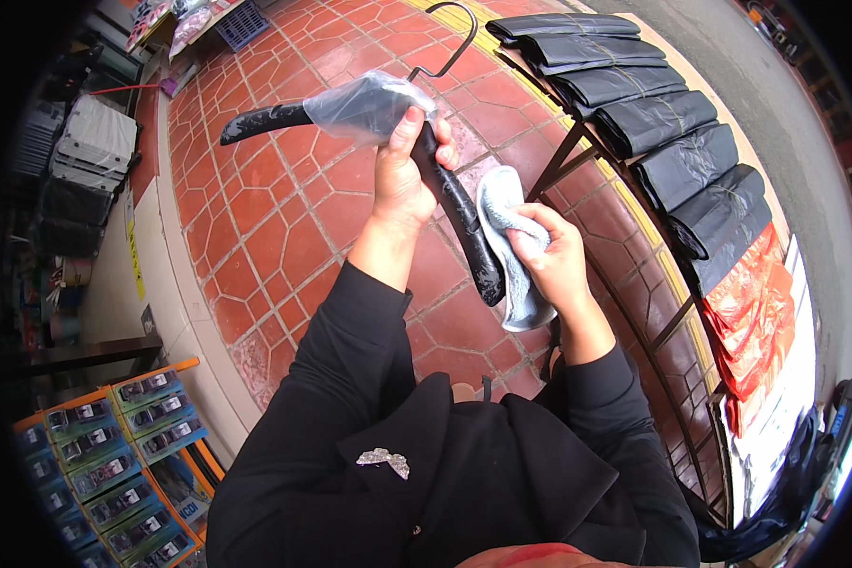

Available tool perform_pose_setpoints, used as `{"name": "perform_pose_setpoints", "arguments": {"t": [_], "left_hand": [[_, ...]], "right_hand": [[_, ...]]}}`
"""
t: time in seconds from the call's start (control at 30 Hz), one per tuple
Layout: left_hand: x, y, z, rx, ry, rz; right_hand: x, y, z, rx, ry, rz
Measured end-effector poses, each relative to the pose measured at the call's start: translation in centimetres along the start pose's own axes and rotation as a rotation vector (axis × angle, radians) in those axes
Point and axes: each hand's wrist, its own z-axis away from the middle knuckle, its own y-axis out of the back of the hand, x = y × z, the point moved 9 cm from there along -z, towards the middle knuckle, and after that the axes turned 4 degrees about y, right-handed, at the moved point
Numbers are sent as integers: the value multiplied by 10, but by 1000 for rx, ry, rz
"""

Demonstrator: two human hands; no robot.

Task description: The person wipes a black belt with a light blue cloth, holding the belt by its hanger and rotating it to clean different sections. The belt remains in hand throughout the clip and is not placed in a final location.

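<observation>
My left hand (410,167) grips a black clothes hanger (461,213) near its middle, thumb on top. The hanger has broad, curved arms with worn, light-flecked patches and a dark metal hook (461,42) pointing up and away. Clear plastic film (362,106) wraps the part of the hanger beside my left hand, and the far left arm sticks out of it. In my right hand (554,252) is a folded, pale blue-grey cloth (508,213), pinched between thumb and fingers. The cloth lies close beside the hanger's lower right arm; whether they touch is hard to tell.
On the right, a long table (781,206) carries several folded black plastic bag bundles (657,117) and red plastic bags (749,319). A display rack (113,490) of packaged goods stands lower left. Stacked cases (96,142) and a blue crate (241,25) lie beyond the red tiled floor (255,234).
</observation>
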Motion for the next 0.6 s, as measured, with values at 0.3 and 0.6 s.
{"name": "perform_pose_setpoints", "arguments": {"t": [0.3,0.6], "left_hand": [[-5,-5,6,-2,-12,-67],[-11,-6,8,-17,14,-152]], "right_hand": [[-26,-16,2,-76,75,108],[-21,-28,-2,-216,212,261]]}}
